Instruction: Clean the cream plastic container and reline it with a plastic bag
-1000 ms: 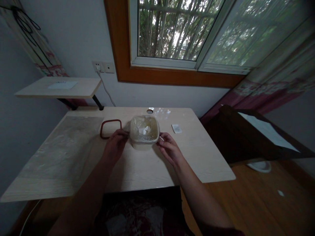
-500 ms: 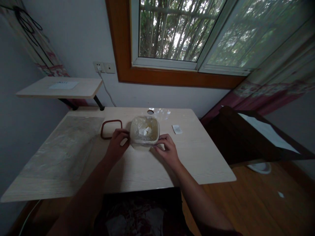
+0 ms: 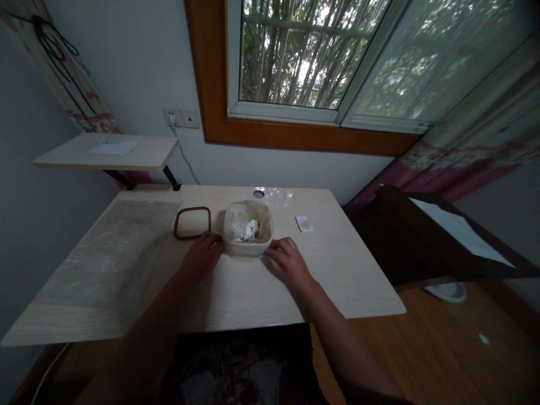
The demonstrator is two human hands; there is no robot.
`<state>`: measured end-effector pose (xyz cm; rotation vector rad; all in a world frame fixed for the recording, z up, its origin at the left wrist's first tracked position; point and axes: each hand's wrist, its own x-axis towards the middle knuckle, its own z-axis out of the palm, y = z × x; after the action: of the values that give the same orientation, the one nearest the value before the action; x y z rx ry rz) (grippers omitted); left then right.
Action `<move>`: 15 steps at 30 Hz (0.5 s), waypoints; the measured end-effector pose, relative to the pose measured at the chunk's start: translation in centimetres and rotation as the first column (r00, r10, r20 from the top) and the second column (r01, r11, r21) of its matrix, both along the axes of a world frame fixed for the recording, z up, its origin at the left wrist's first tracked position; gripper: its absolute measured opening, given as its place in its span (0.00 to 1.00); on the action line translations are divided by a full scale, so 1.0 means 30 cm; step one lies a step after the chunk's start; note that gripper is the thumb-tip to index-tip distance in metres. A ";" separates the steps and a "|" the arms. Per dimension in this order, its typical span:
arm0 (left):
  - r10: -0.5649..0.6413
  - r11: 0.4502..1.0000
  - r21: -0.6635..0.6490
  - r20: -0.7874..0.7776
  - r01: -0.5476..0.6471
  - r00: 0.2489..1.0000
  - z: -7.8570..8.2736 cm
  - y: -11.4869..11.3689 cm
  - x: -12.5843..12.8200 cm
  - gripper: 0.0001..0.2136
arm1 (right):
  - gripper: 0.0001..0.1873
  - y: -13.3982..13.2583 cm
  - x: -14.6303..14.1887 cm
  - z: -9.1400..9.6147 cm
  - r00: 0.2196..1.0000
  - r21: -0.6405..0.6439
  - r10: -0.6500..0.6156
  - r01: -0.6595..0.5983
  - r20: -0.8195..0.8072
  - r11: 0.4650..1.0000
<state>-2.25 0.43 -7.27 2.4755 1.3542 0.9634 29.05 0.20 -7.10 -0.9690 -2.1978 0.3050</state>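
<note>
A small pale square bin point(image 3: 248, 249) stands on the table in front of me. It is lined with a clear plastic bag point(image 3: 236, 216), and a crumpled white tissue point(image 3: 250, 229) lies inside. My left hand point(image 3: 203, 253) is at the bin's left side, its fingers curled in against the wall low down. Against the lower right side, my right hand point(image 3: 287, 260) has its fingers bent and closed around the bag's thin edge. The fingertips of both hands are partly hidden. Left of the bin lies a reddish-brown square ring point(image 3: 176, 224), close to my left hand.
A clear plastic sheet point(image 3: 113, 253) covers the table's left part. A small white packet point(image 3: 304, 224) lies to the right. A raised shelf point(image 3: 105, 160) stands at the back left, and a round hole point(image 3: 259, 194) sits near the table's back edge.
Both hands have moved slightly down along the bin's sides. The bag now sits more open, with its front drawn down, so the tissue and inner wall show more clearly.
</note>
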 end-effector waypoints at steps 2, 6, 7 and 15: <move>-0.020 1.000 0.005 -0.081 0.020 0.996 -0.008 0.009 0.004 0.08 | 0.10 0.008 0.006 -0.008 0.998 0.005 -0.004 0.003 0.057 1.000; -0.074 0.997 -0.039 -0.164 0.069 0.984 -0.022 0.026 0.010 0.08 | 0.09 0.022 0.005 -0.013 0.989 0.007 0.003 -0.004 0.147 1.000; -0.092 0.995 -0.058 -0.179 0.083 0.980 -0.024 0.029 0.010 0.08 | 0.09 0.025 0.004 -0.014 0.987 0.003 0.012 -0.012 0.159 1.000; -0.171 0.977 -0.166 -0.230 0.134 0.958 -0.005 0.036 -0.017 0.11 | 0.06 0.040 0.007 -0.002 0.992 -0.130 0.104 -0.093 0.077 0.987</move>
<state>-2.77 1.52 -7.43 2.6009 1.2240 0.5195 29.26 1.41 -7.16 -0.9576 -2.3305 0.4624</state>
